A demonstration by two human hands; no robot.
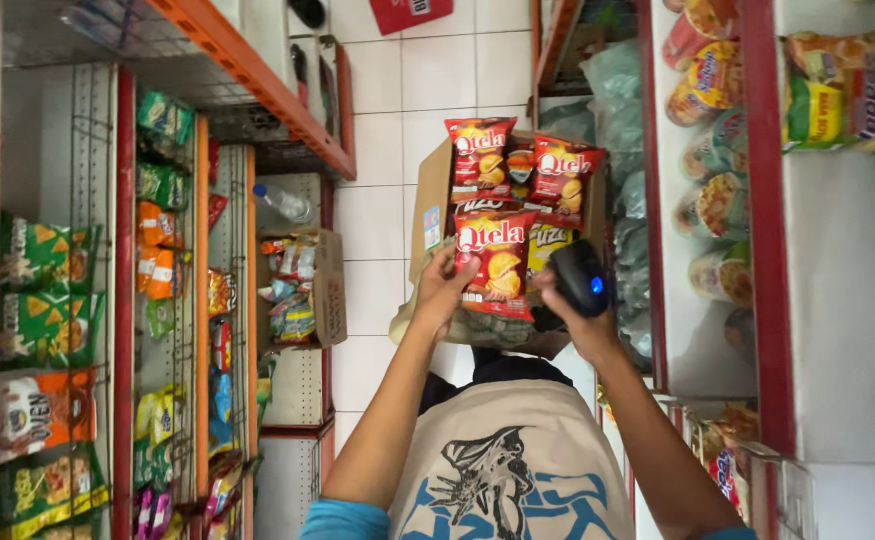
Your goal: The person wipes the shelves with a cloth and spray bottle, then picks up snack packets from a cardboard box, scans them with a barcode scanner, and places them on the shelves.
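Note:
My left hand (441, 290) grips the lower left edge of a red snack bag (497, 262) with a picture of chips on it. My right hand (569, 300) holds a black handheld scanner (579, 278) with a blue light, right beside that bag. Both hands are above an open cardboard box (431, 215) on the white tiled floor (387, 130). Two more red snack bags (481, 158) stand upright in the box, with others partly hidden behind them.
Red and orange shelving (123, 300) on the left holds green, orange and yellow snack bags. A smaller cardboard box (329, 290) of packets sits in the left shelf. Shelving on the right (767, 230) carries round packets and more bags. The aisle between is narrow.

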